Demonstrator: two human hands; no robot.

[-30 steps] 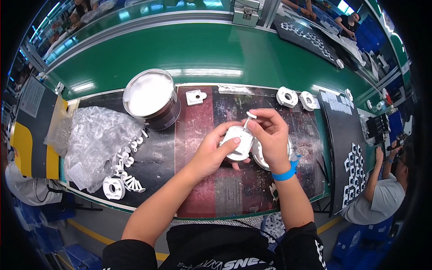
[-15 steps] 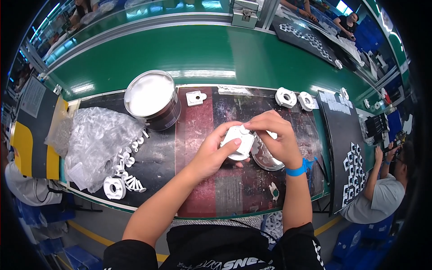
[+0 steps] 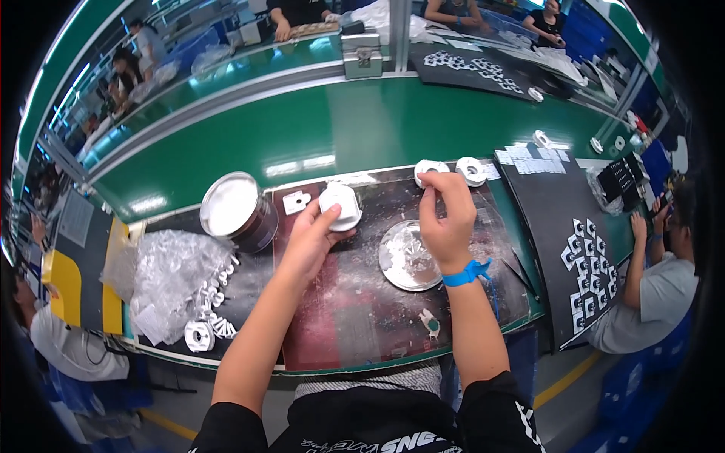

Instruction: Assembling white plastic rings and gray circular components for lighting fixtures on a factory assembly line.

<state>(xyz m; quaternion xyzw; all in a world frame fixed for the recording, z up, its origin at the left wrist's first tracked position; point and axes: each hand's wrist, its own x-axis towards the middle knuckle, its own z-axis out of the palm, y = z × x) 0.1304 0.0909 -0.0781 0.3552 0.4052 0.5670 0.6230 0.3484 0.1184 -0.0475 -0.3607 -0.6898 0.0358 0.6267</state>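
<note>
My left hand (image 3: 311, 240) is closed around a white plastic housing (image 3: 341, 205), lifted over the middle of the table with the thumb on its face. My right hand (image 3: 447, 223) is over the far right part of the mat, thumb and forefinger drawn together; whatever they may hold is too small or hidden to make out. Its fingertips overlap a white ring-shaped part (image 3: 430, 167) in the picture, and touching cannot be judged. A second white ring-shaped part (image 3: 471, 172) sits just right of it. Below and left of the right wrist lies a shiny round metal lid (image 3: 402, 260) with whitish smears.
At left stand a can with white contents (image 3: 232, 208) and a clear bag of white parts (image 3: 177, 275), loose white pins (image 3: 223, 326) beside it. A flat white piece (image 3: 296, 201) lies near the can. A black board (image 3: 540, 241) with rows of small parts is at right, near a co-worker (image 3: 649, 294).
My hands have separated: the left moved left and away with the housing, the right left the housing toward the ring-shaped parts. The whole view has also shifted and turned.
</note>
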